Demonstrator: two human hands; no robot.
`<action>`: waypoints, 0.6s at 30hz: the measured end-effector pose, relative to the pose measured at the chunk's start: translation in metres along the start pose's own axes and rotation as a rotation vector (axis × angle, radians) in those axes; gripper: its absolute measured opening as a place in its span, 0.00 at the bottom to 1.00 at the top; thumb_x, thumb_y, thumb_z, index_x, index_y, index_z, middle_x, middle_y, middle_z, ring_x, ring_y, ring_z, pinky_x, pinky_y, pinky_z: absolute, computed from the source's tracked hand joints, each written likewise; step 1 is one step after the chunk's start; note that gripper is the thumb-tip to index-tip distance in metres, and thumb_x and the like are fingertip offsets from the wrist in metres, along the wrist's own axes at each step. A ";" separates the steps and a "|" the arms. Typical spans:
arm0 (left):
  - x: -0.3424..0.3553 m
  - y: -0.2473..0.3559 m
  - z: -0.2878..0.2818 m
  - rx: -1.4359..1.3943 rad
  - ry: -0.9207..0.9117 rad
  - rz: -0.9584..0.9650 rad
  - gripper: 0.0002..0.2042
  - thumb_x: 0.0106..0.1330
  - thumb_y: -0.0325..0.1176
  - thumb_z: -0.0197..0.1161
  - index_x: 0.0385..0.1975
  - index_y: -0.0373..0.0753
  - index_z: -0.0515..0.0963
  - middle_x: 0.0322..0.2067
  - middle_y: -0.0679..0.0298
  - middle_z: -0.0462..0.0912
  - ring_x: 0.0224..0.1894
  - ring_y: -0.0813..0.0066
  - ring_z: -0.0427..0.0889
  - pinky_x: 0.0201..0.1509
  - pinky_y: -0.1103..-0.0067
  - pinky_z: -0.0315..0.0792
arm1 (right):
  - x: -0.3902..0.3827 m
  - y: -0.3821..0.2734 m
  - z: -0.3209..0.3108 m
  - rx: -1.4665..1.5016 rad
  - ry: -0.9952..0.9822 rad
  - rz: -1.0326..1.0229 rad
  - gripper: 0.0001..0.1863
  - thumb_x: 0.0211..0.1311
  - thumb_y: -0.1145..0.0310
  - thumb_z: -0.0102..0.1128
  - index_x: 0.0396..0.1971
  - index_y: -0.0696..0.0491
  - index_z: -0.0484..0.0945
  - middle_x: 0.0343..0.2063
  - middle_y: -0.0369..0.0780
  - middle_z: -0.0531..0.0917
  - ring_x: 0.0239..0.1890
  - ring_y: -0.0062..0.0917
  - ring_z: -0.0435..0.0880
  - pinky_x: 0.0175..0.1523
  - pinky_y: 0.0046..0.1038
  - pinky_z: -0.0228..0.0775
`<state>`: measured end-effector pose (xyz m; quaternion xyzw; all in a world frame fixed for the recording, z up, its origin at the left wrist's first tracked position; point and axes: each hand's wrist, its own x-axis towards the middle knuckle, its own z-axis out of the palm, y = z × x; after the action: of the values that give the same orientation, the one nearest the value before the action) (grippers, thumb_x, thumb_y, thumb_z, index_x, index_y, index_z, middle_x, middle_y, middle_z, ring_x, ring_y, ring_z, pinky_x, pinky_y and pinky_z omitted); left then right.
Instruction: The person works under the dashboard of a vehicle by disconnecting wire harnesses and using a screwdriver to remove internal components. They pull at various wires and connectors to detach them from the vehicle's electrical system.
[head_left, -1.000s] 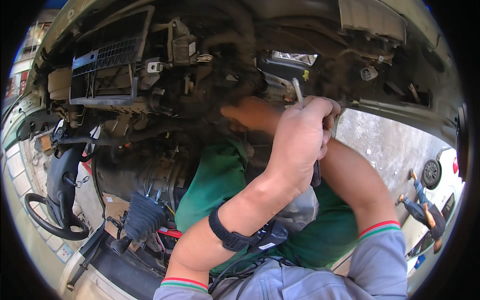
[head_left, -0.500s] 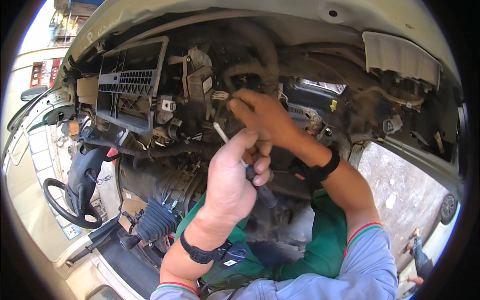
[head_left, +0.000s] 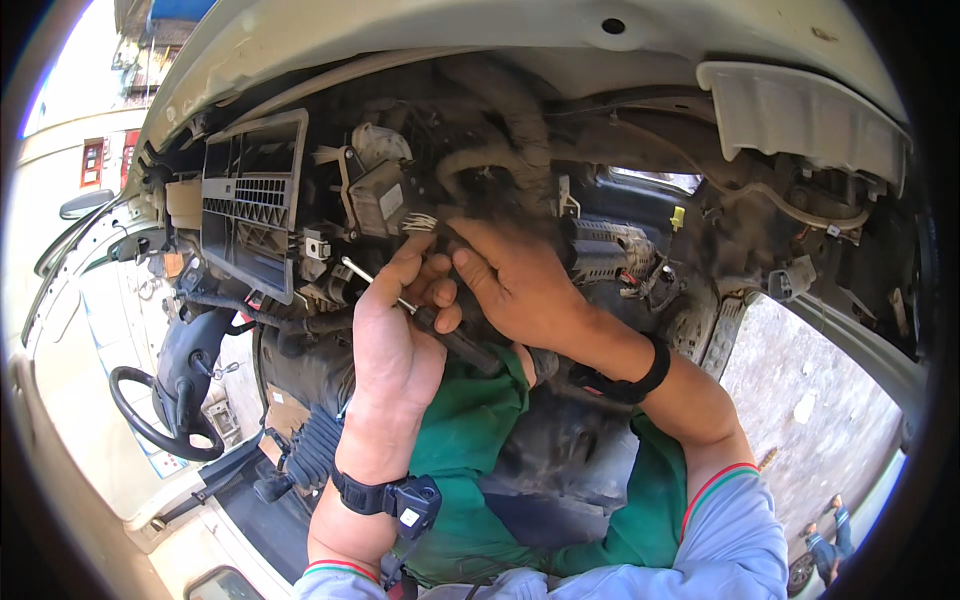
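Note:
My left hand holds a screwdriver against its palm; the thin metal shaft points up-left and the dark handle slants down-right. Its raised index finger reaches a cluster of pale wires beside a box-shaped unit with a white label. Close on the right, my right hand is closed, thumb against the bent fingers, at the dark end of those wires. What lies inside its grip is hidden. Both hands are in the opened dashboard cavity.
A black vent frame and a steering wheel are at left. A ribbed gear-lever boot stands below. Wrapped hoses run overhead. A loose white connector hangs at right. Beyond the door opening, a person's legs show.
My left hand has moved up and left to the pale wires, carrying the screwdriver. My right hand stays beside the wires. The whole view has shifted slightly.

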<state>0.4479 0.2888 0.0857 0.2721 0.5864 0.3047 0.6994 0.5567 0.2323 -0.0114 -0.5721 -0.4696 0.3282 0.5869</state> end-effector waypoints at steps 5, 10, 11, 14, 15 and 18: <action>0.008 -0.001 -0.001 -0.210 -0.151 -0.045 0.13 0.69 0.30 0.55 0.50 0.34 0.73 0.36 0.58 0.79 0.33 0.73 0.73 0.32 0.79 0.67 | -0.025 -0.028 -0.022 -0.157 0.113 -0.174 0.20 0.65 0.64 0.56 0.51 0.62 0.70 0.40 0.54 0.81 0.45 0.48 0.80 0.50 0.44 0.73; 0.002 -0.009 0.013 -0.307 -0.148 -0.052 0.11 0.72 0.30 0.51 0.49 0.32 0.71 0.39 0.53 0.78 0.35 0.69 0.74 0.39 0.76 0.70 | -0.034 -0.043 -0.049 0.413 -0.243 0.435 0.18 0.67 0.63 0.57 0.51 0.56 0.70 0.38 0.46 0.84 0.38 0.35 0.85 0.43 0.33 0.76; -0.002 -0.010 0.019 -0.291 -0.160 -0.031 0.12 0.72 0.30 0.51 0.50 0.33 0.71 0.39 0.53 0.78 0.37 0.68 0.74 0.42 0.75 0.70 | -0.033 -0.040 -0.052 0.421 -0.204 0.412 0.17 0.67 0.63 0.58 0.51 0.53 0.72 0.36 0.43 0.85 0.36 0.30 0.86 0.41 0.27 0.75; -0.001 -0.013 0.023 -0.229 -0.190 0.005 0.14 0.70 0.29 0.53 0.53 0.36 0.71 0.43 0.52 0.79 0.42 0.65 0.75 0.50 0.73 0.70 | -0.030 -0.023 -0.047 0.316 -0.033 0.185 0.15 0.67 0.63 0.59 0.48 0.54 0.75 0.36 0.44 0.84 0.35 0.27 0.85 0.41 0.26 0.74; -0.003 -0.011 0.025 -0.198 -0.210 -0.004 0.15 0.68 0.29 0.54 0.53 0.37 0.71 0.44 0.53 0.78 0.44 0.65 0.75 0.51 0.72 0.70 | -0.026 -0.028 -0.058 0.287 -0.076 0.271 0.13 0.66 0.63 0.59 0.45 0.56 0.78 0.34 0.41 0.84 0.33 0.23 0.82 0.40 0.25 0.73; -0.005 -0.007 0.018 -0.130 -0.164 -0.002 0.16 0.62 0.30 0.58 0.51 0.41 0.73 0.47 0.56 0.78 0.48 0.64 0.76 0.52 0.71 0.70 | -0.022 -0.031 -0.072 0.323 0.006 0.349 0.12 0.67 0.64 0.59 0.43 0.57 0.78 0.32 0.38 0.83 0.33 0.21 0.80 0.40 0.23 0.72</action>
<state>0.4662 0.2800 0.0864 0.2496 0.5065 0.3183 0.7615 0.6114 0.1822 0.0219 -0.5445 -0.3030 0.4938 0.6065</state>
